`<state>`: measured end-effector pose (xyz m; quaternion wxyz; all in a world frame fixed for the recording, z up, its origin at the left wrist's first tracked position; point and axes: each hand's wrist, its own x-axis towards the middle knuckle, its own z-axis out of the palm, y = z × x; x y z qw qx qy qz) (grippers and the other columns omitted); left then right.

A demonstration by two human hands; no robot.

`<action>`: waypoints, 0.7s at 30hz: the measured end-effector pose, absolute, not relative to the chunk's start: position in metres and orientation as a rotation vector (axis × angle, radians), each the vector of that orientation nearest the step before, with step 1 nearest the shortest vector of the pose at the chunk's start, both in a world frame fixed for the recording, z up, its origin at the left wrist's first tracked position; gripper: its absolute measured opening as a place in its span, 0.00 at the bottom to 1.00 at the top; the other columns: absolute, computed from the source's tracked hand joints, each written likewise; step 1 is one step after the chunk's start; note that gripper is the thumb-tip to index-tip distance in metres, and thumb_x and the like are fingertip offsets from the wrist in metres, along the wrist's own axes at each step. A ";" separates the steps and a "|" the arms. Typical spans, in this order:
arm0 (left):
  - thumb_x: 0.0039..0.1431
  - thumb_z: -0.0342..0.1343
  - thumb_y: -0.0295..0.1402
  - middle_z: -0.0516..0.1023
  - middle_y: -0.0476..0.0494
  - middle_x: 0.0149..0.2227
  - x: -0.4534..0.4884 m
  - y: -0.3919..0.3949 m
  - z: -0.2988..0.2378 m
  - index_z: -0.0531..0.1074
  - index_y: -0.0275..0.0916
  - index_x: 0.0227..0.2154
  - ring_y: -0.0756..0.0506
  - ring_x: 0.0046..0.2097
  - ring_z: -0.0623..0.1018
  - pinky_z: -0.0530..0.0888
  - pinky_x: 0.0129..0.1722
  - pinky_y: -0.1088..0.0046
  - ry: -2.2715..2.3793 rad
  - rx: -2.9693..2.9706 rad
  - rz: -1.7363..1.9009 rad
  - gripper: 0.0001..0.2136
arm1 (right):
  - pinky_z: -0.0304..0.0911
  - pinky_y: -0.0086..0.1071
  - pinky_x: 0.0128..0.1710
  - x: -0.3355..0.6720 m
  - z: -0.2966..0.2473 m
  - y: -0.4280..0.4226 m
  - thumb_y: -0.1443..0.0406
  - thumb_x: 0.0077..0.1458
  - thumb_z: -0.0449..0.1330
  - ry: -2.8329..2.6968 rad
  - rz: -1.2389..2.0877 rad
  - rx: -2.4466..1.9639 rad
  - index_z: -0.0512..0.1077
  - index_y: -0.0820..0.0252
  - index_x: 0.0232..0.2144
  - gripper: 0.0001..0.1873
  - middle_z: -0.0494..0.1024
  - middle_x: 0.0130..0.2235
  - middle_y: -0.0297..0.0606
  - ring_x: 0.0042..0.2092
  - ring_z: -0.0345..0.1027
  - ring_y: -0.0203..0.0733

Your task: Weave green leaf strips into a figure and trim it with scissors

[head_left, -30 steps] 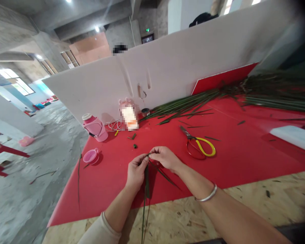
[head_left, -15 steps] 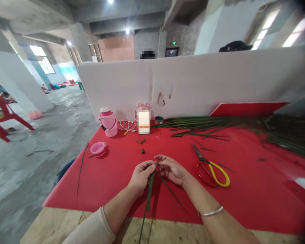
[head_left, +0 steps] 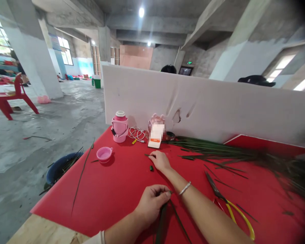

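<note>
My left hand point(head_left: 155, 203) is closed in a pinch around the top of several long green leaf strips point(head_left: 162, 220), which hang down toward the near edge. My right hand point(head_left: 160, 161) is stretched forward over the red table. Its fingertips are pressed together at a short piece of leaf point(head_left: 146, 155), most of which is hidden by the fingers. Just below that hand lies a small folded green leaf piece point(head_left: 151, 168). To the right of my right forearm are scissors point(head_left: 218, 193) with yellow and red handles.
Along the back stand a pink bottle point(head_left: 120, 127), a white cable point(head_left: 137, 134) and a phone point(head_left: 156, 135) before a white partition point(head_left: 142, 91). A pink cup point(head_left: 104, 154) sits at left. Long leaves point(head_left: 208, 147) are piled at right. A dark basin point(head_left: 59, 169) stands below the table.
My right hand has left my left hand and reached forward to the short leaf piece, closing its fingers there. My left hand still grips the leaf strips. The view has shifted left and up.
</note>
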<state>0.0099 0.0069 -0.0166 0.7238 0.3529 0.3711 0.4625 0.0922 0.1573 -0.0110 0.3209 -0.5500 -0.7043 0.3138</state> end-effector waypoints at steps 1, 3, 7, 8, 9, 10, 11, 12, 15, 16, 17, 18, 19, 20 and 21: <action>0.42 0.62 0.44 0.61 0.54 0.17 0.010 0.007 -0.017 0.72 0.34 0.26 0.55 0.20 0.57 0.51 0.22 0.76 0.823 0.781 1.023 0.16 | 0.58 0.31 0.34 0.096 -0.011 0.155 0.61 0.45 0.60 -1.841 0.835 -1.451 0.70 0.59 0.20 0.09 0.74 0.25 0.36 0.32 0.66 0.40; 0.41 0.62 0.45 0.61 0.54 0.17 0.010 0.007 -0.017 0.73 0.34 0.26 0.55 0.20 0.56 0.52 0.22 0.76 0.830 0.794 1.025 0.17 | 0.59 0.31 0.29 0.109 -0.012 0.147 0.56 0.50 0.55 -1.798 0.887 -1.464 0.68 0.60 0.20 0.15 0.72 0.22 0.36 0.27 0.66 0.39; 0.42 0.62 0.45 0.62 0.54 0.18 0.010 0.008 -0.017 0.73 0.34 0.27 0.55 0.21 0.57 0.52 0.22 0.77 0.836 0.829 1.031 0.17 | 0.61 0.30 0.24 0.144 -0.012 0.112 0.49 0.52 0.51 -1.637 0.991 -1.472 0.68 0.60 0.25 0.21 0.74 0.23 0.37 0.24 0.67 0.38; 0.42 0.62 0.45 0.62 0.54 0.18 0.010 0.009 -0.017 0.73 0.33 0.27 0.55 0.21 0.57 0.52 0.22 0.77 0.839 0.838 1.030 0.17 | 0.62 0.30 0.24 0.152 -0.011 0.100 0.48 0.51 0.52 -1.555 1.023 -1.462 0.67 0.60 0.26 0.21 0.74 0.25 0.38 0.24 0.67 0.37; 0.42 0.62 0.45 0.63 0.53 0.18 0.009 0.009 -0.017 0.73 0.33 0.27 0.55 0.21 0.57 0.52 0.22 0.77 0.846 0.845 1.033 0.17 | 0.63 0.30 0.24 0.158 -0.011 0.088 0.47 0.49 0.54 -1.405 1.084 -1.437 0.67 0.60 0.25 0.21 0.75 0.25 0.38 0.24 0.67 0.37; 0.41 0.63 0.45 0.63 0.53 0.18 0.009 0.009 -0.018 0.73 0.33 0.26 0.55 0.21 0.58 0.53 0.22 0.78 0.844 0.845 1.038 0.17 | 0.63 0.30 0.24 0.162 -0.011 0.076 0.47 0.46 0.57 -1.261 1.147 -1.408 0.66 0.60 0.25 0.21 0.74 0.25 0.38 0.24 0.67 0.37; 0.40 0.64 0.45 0.64 0.53 0.18 0.009 0.009 -0.018 0.73 0.33 0.26 0.55 0.21 0.59 0.53 0.21 0.78 0.847 0.836 1.042 0.18 | 0.62 0.29 0.22 0.165 -0.011 0.064 0.47 0.44 0.60 -1.141 1.204 -1.378 0.66 0.59 0.25 0.21 0.74 0.24 0.37 0.23 0.67 0.36; 0.39 0.64 0.44 0.65 0.53 0.19 0.008 0.009 -0.019 0.73 0.33 0.27 0.56 0.21 0.60 0.54 0.21 0.78 0.855 0.816 1.048 0.18 | 0.61 0.28 0.22 0.166 -0.011 0.054 0.48 0.42 0.61 -1.054 1.247 -1.349 0.66 0.59 0.25 0.21 0.74 0.24 0.36 0.23 0.66 0.35; 0.39 0.65 0.43 0.67 0.53 0.19 0.006 0.009 -0.022 0.73 0.34 0.28 0.56 0.20 0.62 0.56 0.21 0.80 0.850 0.757 1.058 0.17 | 0.58 0.26 0.19 0.163 -0.015 0.034 0.50 0.42 0.62 -0.986 1.269 -1.299 0.64 0.59 0.29 0.20 0.73 0.23 0.33 0.21 0.64 0.32; 0.39 0.65 0.43 0.67 0.53 0.19 0.005 0.010 -0.022 0.73 0.34 0.28 0.56 0.20 0.62 0.56 0.21 0.80 0.848 0.743 1.058 0.17 | 0.56 0.25 0.17 0.161 -0.016 0.031 0.51 0.43 0.62 -1.001 1.261 -1.295 0.64 0.58 0.32 0.20 0.72 0.22 0.31 0.20 0.63 0.32; 0.39 0.65 0.42 0.67 0.53 0.19 0.005 0.010 -0.022 0.73 0.34 0.28 0.56 0.20 0.62 0.55 0.21 0.80 0.850 0.731 1.063 0.16 | 0.54 0.24 0.16 0.160 -0.016 0.029 0.52 0.44 0.61 -1.030 1.256 -1.296 0.63 0.58 0.35 0.21 0.72 0.21 0.29 0.19 0.61 0.31; 0.39 0.65 0.41 0.67 0.54 0.19 0.005 0.011 -0.022 0.73 0.35 0.28 0.57 0.20 0.62 0.55 0.20 0.80 0.855 0.722 1.070 0.16 | 0.52 0.24 0.14 0.160 -0.016 0.028 0.52 0.45 0.60 -1.068 1.259 -1.300 0.62 0.57 0.38 0.22 0.71 0.20 0.27 0.17 0.59 0.31; 0.39 0.66 0.41 0.67 0.54 0.18 0.006 0.011 -0.021 0.73 0.35 0.28 0.57 0.19 0.61 0.55 0.20 0.80 0.866 0.710 1.080 0.16 | 0.50 0.23 0.13 0.159 -0.015 0.027 0.52 0.46 0.59 -1.115 1.267 -1.306 0.61 0.57 0.41 0.23 0.70 0.19 0.26 0.16 0.57 0.31; 0.38 0.66 0.41 0.67 0.54 0.18 0.007 0.010 -0.020 0.73 0.35 0.27 0.57 0.19 0.61 0.55 0.20 0.80 0.877 0.705 1.092 0.16 | 0.48 0.24 0.13 0.160 -0.013 0.026 0.52 0.47 0.58 -1.168 1.276 -1.310 0.61 0.57 0.43 0.23 0.69 0.19 0.26 0.15 0.55 0.30; 0.36 0.67 0.41 0.68 0.54 0.18 0.008 0.007 -0.018 0.74 0.36 0.27 0.56 0.20 0.62 0.56 0.21 0.79 0.893 0.681 1.108 0.16 | 0.46 0.24 0.12 0.162 -0.013 0.023 0.52 0.47 0.58 -1.205 1.286 -1.319 0.62 0.57 0.43 0.23 0.67 0.17 0.25 0.15 0.53 0.30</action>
